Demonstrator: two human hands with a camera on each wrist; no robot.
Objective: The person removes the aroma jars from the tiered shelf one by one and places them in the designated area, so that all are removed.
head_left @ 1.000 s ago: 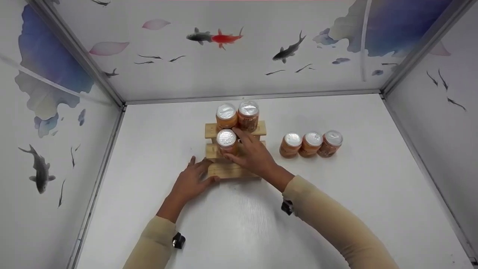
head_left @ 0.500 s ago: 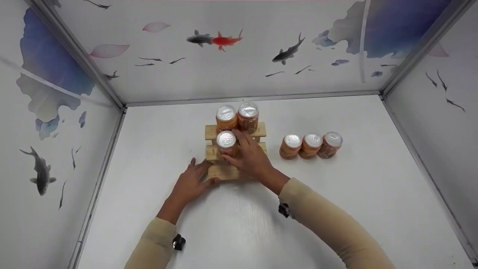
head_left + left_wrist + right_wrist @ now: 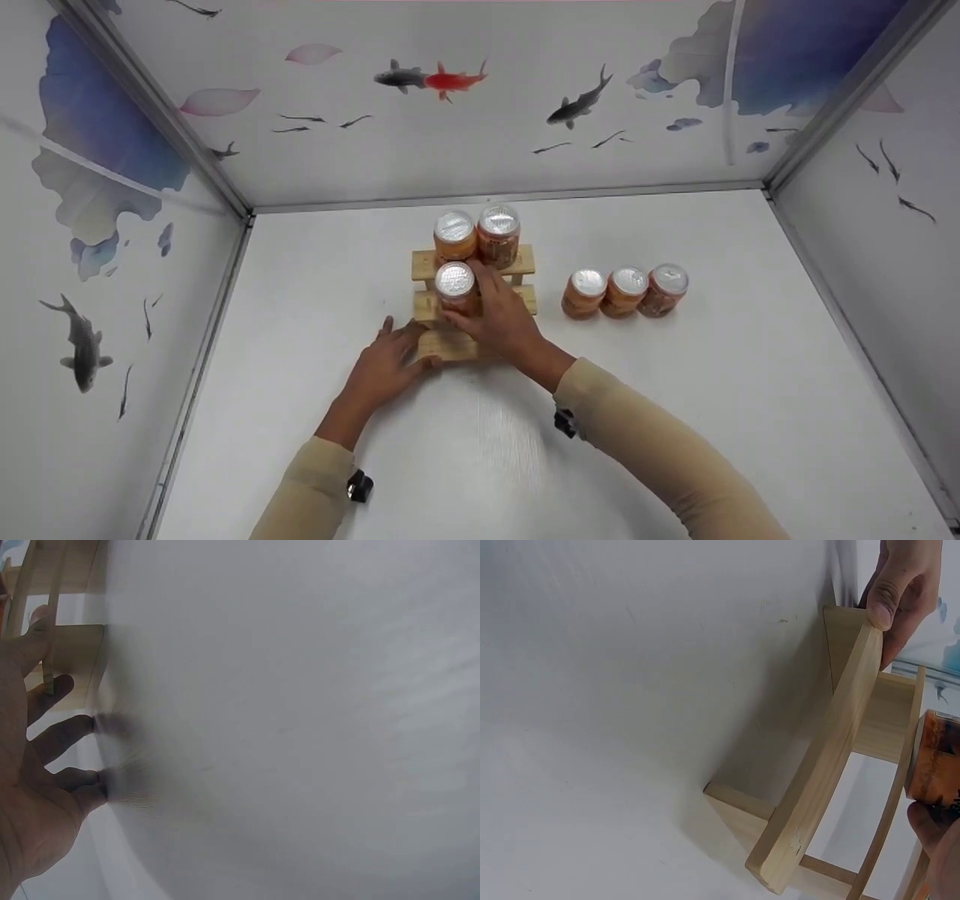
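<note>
A three-tier wooden step rack [image 3: 448, 346] stands on the white table. My right hand [image 3: 507, 318] grips an orange can [image 3: 455, 280] with a silver lid, upright on the left part of the middle step; in the right wrist view, the base of this can [image 3: 932, 765] meets the board. At the rack's left end my left hand [image 3: 381, 365] pinches the lowest board, its thumb on the front edge in the right wrist view. Several of its fingers [image 3: 64, 739] show below the board in the left wrist view, tips against the table.
On the top step, an orange can [image 3: 454, 234] and a darker can [image 3: 499, 236] stand side by side. Three more cans stand in a row right of the rack, the middle can [image 3: 627, 290] among them. White printed walls [image 3: 480, 150] enclose the table.
My right hand and forearm have shifted slightly left, with the can staying on the middle step. The left hand keeps its place at the rack.
</note>
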